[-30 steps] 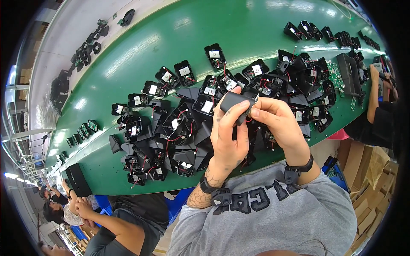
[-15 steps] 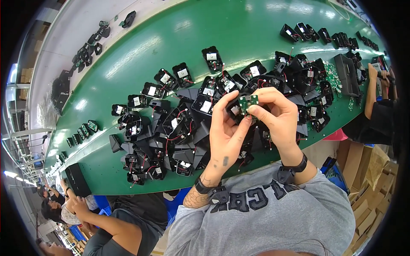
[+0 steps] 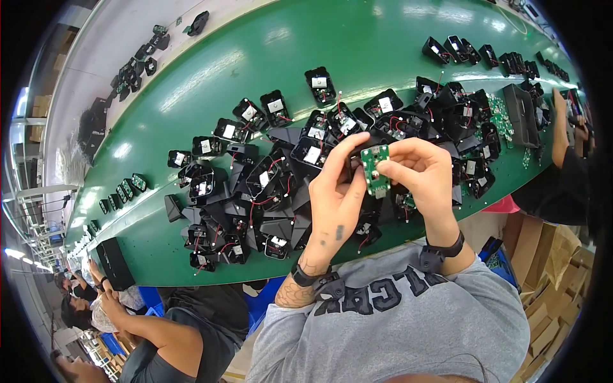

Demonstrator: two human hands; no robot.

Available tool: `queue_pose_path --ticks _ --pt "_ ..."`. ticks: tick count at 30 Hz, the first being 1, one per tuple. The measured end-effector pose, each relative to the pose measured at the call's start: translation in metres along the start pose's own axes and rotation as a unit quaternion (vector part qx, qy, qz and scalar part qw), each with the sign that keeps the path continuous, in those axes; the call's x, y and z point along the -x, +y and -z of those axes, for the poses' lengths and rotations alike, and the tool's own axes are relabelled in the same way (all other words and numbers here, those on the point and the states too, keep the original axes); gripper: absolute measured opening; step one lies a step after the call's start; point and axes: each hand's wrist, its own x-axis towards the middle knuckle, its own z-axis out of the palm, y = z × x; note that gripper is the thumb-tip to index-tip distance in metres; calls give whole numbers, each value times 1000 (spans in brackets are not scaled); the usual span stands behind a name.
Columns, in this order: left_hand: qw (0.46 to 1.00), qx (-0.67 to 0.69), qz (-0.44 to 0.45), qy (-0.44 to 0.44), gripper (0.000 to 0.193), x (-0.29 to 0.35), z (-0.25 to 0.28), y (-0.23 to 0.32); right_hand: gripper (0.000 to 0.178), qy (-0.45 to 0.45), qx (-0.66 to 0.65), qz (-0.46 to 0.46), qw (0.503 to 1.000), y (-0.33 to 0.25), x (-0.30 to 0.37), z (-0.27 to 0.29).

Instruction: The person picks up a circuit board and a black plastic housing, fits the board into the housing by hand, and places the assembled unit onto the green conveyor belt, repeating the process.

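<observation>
A green circuit board (image 3: 375, 182) stands nearly upright between my two hands, a metal connector at its lower end. My left hand (image 3: 338, 191) is closed at its left side, the thumb along the edge and the index finger arched toward the top. From the right, my right hand (image 3: 424, 175) pinches the board, thumb on its front face and fingers behind. Something black shows behind the board, mostly hidden by my fingers. Beneath and around my hands spreads a pile of open black plastic housings (image 3: 313, 155) with white labels and red wires.
The green table (image 3: 223, 64) carries a heap of loose circuit boards (image 3: 500, 118) beside a black bin (image 3: 520, 115). Another black box (image 3: 116, 263) lies at the left edge. Co-workers sit at left and right. Cardboard (image 3: 549, 306) and a blue crate (image 3: 500, 263) stand at lower right.
The circuit board has turned, so more of its face and its lower connector now show. My right thumb has shifted on it. The whole view has moved slightly.
</observation>
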Motion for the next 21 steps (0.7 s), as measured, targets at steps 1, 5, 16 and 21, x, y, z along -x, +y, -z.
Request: queue_pose_path --ticks 1,5,16,21 --pt "999 37 3 -14 48 0 -1 1 20 28 3 19 999 1 2 -3" --pt "972 182 136 -58 65 0 7 7 24 42 27 37 998 -4 3 -6" --pt "968 224 94 -67 76 9 -1 10 37 -24 292 92 952 -11 -7 5" --pt "963 225 124 -80 77 8 1 13 43 -132 43 7 990 -5 -7 5"
